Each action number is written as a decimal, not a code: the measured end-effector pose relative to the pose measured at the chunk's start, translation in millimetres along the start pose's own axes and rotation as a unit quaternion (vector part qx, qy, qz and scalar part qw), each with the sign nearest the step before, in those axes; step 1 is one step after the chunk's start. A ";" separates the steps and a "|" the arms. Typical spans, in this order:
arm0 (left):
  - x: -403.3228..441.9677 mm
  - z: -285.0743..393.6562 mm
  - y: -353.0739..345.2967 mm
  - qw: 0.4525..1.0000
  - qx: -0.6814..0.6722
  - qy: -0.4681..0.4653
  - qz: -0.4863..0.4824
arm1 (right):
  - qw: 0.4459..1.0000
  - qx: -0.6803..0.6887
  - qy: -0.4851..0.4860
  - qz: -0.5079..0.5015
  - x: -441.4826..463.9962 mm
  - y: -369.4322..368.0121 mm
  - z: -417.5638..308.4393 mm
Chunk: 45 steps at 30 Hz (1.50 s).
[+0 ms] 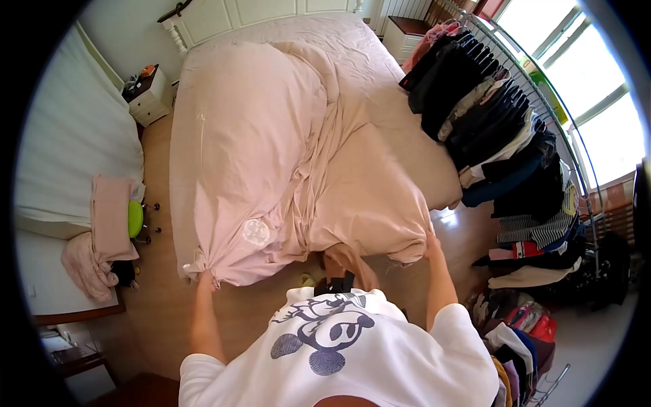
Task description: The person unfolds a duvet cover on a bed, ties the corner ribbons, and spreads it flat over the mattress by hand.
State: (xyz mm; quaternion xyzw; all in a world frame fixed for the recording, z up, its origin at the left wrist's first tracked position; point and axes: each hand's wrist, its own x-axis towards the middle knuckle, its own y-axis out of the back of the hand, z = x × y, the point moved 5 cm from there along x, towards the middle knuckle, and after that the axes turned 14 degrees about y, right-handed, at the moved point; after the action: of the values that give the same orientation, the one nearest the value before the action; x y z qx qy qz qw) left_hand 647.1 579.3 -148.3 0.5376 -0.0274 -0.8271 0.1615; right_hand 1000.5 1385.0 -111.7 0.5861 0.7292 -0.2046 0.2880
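A large pink duvet cover [251,115] lies bunched and wrinkled over the bed. My left hand [207,279] is closed on its near left corner, where the cloth gathers into folds. At the near right corner my right hand [431,245] grips the cloth, its fingers partly hidden by the fabric. Between the two hands the near edge hangs over the foot of the bed. A round whitish patch [256,233] shows on the cover near my left hand. Under the cover, a smooth pinkish sheet [366,51] spreads over the mattress.
A clothes rack [542,102] full of garments runs along the right, by the windows. More clothes [519,339] hang at the lower right. At the left stand a nightstand [149,105], a green chair [135,219] and a pink pillow [112,217]. The headboard [258,15] is at the far end.
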 end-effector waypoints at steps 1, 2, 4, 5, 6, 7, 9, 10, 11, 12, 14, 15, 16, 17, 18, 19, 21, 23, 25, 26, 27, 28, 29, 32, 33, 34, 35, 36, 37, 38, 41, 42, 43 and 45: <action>-6.8 -13.7 0.5 1.000 -0.003 -0.001 0.013 | 0.999 -0.025 -0.017 -0.014 16.1 6.0 19.3; -13.0 -25.3 -2.0 1.000 -0.007 -0.001 0.026 | 0.998 -0.051 -0.035 -0.027 32.1 12.8 36.9; -27.8 -36.7 -7.7 1.000 -0.001 -0.016 0.012 | 0.992 -0.050 -0.080 -0.082 51.2 13.3 69.4; -33.0 -40.4 -11.5 1.000 0.000 -0.024 0.006 | 0.987 -0.050 -0.103 -0.110 55.3 9.6 80.5; -33.1 -43.6 -14.0 0.999 0.008 -0.021 0.026 | 0.982 -0.061 -0.126 -0.125 52.1 2.9 84.5; -31.3 -46.1 -17.8 0.999 0.016 -0.018 0.046 | 0.976 -0.073 -0.149 -0.140 46.2 -6.4 84.9; -27.2 -40.1 -41.6 0.998 0.018 0.015 0.061 | 0.965 -0.068 -0.200 -0.152 65.0 -26.0 94.3; -25.7 -31.8 -61.3 0.997 0.013 0.047 0.055 | 0.960 -0.055 -0.230 -0.149 93.0 -40.9 105.7; -24.5 -23.5 -81.0 0.996 0.008 0.079 0.050 | 0.954 -0.042 -0.260 -0.145 120.7 -55.4 116.6; -15.9 -7.9 -104.3 0.994 0.010 0.102 0.034 | 0.953 -0.030 -0.266 -0.143 140.9 -85.6 110.5; 27.8 60.2 -176.0 0.991 -0.003 0.109 -0.071 | 0.961 0.011 -0.218 -0.168 178.9 -191.2 44.9; 51.4 110.0 -215.8 0.986 -0.013 0.088 -0.141 | 0.965 0.047 -0.166 -0.195 196.8 -256.4 -6.8; 12.1 180.2 -258.8 0.990 -0.072 -0.001 -0.125 | 0.962 0.095 -0.099 -0.237 209.1 -329.2 -77.2; -79.3 259.2 -316.1 0.981 -0.124 -0.093 -0.114 | 0.941 0.159 -0.017 -0.298 208.9 -405.3 -171.4; -133.9 328.1 -338.5 0.958 -0.174 -0.173 -0.151 | 0.894 0.233 0.077 -0.376 182.9 -469.1 -284.3; -191.6 396.3 -361.0 0.922 -0.223 -0.249 -0.197 | 0.824 0.301 0.153 -0.454 136.0 -508.8 -393.1; -280.1 510.6 -351.2 0.850 -0.235 -0.365 -0.299 | 0.710 0.357 0.264 -0.547 14.9 -507.8 -548.9; -416.7 500.2 -332.9 0.795 -0.199 -0.484 -0.306 | 0.713 0.318 0.340 -0.524 -108.0 -428.2 -597.7; -381.6 483.9 -286.2 0.796 0.029 -0.604 0.004 | 0.698 0.277 0.384 -0.538 -67.0 -402.8 -591.0; -292.6 488.3 -246.8 0.705 0.204 -0.628 0.261 | 0.726 0.236 0.418 -0.492 2.0 -404.5 -555.5; -178.3 440.2 -216.8 0.667 0.289 -0.588 0.355 | 0.812 -0.021 0.516 -0.272 120.3 -389.8 -486.7; -86.0 392.1 -195.8 0.614 0.371 -0.540 0.440 | 0.839 -0.164 0.493 -0.161 204.7 -359.0 -417.1; -94.6 308.2 -205.3 0.726 0.327 -0.508 0.329 | 0.871 -0.209 0.433 -0.103 259.5 -308.3 -345.4; -92.8 127.8 -181.6 0.964 0.107 -0.037 0.241 | 0.991 -0.035 0.126 0.020 276.1 -172.5 -202.0; -84.7 103.6 -172.8 0.958 0.096 0.006 0.270 | 0.994 -0.044 0.086 0.044 264.8 -140.5 -175.8; -77.6 91.8 -167.8 0.952 0.089 0.033 0.291 | 0.995 -0.051 0.052 0.064 252.7 -114.1 -152.3; -66.4 91.5 -172.8 0.951 0.080 0.047 0.295 | 0.995 -0.057 0.030 0.075 243.3 -98.8 -134.8; -44.2 96.0 -180.7 0.951 0.083 0.053 0.293 | 0.995 -0.061 0.008 0.082 235.9 -87.5 -118.6; -22.5 98.7 -180.2 0.949 0.086 0.060 0.297 | 0.994 -0.065 -0.012 0.087 228.5 -78.8 -102.7; -5.3 98.4 -172.5 0.946 0.092 0.070 0.304 | 0.993 -0.074 -0.030 0.086 221.0 -76.3 -88.8; 2.4 100.7 -157.9 0.942 0.073 0.097 0.313 | 0.990 -0.106 -0.062 0.073 214.6 -76.4 -49.4; -14.1 113.4 -173.6 0.946 0.035 0.104 0.304 | 0.989 -0.114 -0.065 0.063 217.4 -80.2 -39.1; -23.7 125.3 -186.5 0.950 -0.006 0.110 0.292 | 0.990 -0.119 -0.061 0.048 224.4 -87.3 -32.9; 1.2 152.8 -205.2 0.989 -0.007 -0.014 0.149 | 0.993 -0.113 -0.036 -0.025 232.6 -120.1 -34.4</action>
State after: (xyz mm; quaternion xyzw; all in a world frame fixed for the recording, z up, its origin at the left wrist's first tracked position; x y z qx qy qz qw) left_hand 460.5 753.5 -130.0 0.5145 -0.1039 -0.8016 0.2862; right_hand 843.2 1550.8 -244.1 0.5231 0.7516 -0.1488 0.3733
